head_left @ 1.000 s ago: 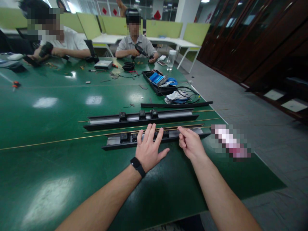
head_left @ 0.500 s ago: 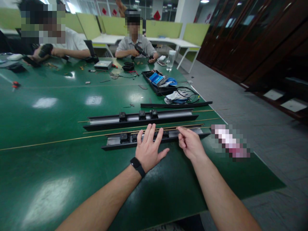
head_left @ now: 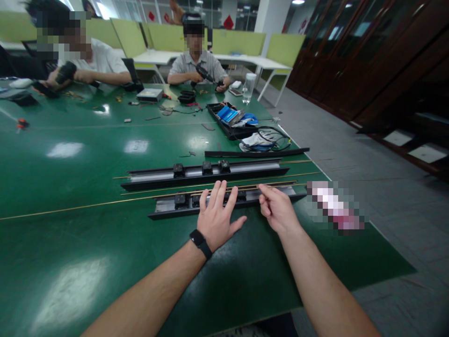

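My left hand (head_left: 216, 213) lies spread across a black-edged metal channel (head_left: 164, 206), its fingers over the thin brass-coloured rods along its far side. Several small black blocks (head_left: 181, 201) sit in this channel, some partly hidden by the hand. At the channel's right part is my right hand (head_left: 278, 208), with curled fingers and the index fingertip and thumb closed at a thin brass-coloured rod (head_left: 87, 204). That rod runs far out to the left. Behind lies a second channel (head_left: 157, 177) holding three black blocks (head_left: 207, 167).
A black strip (head_left: 256, 153) lies beyond the channels. Farther back are a glove (head_left: 257, 140), cables and a black tray (head_left: 233, 133) with blue items. A blurred-out object (head_left: 335, 203) lies by the right table edge. Two people across the table (head_left: 87, 281) hold power drills (head_left: 205, 73).
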{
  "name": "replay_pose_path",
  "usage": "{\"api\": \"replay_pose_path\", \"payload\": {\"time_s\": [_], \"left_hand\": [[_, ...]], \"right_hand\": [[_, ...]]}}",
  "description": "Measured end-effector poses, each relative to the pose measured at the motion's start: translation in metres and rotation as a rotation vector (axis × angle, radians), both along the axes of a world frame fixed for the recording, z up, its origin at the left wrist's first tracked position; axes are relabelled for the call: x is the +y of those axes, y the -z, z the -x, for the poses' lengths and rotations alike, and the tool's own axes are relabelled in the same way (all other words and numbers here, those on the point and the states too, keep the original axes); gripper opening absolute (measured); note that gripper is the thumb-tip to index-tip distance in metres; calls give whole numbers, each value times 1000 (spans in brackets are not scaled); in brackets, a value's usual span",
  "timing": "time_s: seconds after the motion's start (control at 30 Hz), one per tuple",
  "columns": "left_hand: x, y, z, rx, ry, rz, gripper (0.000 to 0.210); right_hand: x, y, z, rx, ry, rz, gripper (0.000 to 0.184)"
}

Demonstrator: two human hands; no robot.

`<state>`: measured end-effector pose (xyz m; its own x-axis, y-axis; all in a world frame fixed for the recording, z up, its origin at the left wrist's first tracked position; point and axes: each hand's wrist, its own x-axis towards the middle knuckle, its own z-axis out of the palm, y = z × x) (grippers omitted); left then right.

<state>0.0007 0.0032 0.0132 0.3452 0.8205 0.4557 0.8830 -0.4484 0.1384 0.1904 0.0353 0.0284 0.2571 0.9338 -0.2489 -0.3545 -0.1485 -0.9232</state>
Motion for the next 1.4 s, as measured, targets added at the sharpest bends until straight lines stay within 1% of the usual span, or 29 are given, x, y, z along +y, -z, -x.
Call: {"api": "replay_pose_path", "payload": {"time_s": [0.13, 0.4, 0.77, 1.07, 1.4], "left_hand": [[0, 0, 0, -6, 1, -2, 79], [0, 1, 0, -9, 1, -12, 79], [0, 2, 1, -11, 4, -10, 78], [0, 1, 0, -11, 1, -6, 79], [0, 2, 1, -2, -2, -11, 78]], "right_hand": [[0, 0, 0, 11, -1, 6, 31], [0, 2, 2, -7, 33, 12, 37], [-1, -1, 0, 15, 4, 2, 29], [0, 0, 3, -2, 44, 11, 36], [0, 0, 0, 17, -1, -9, 31]]}}
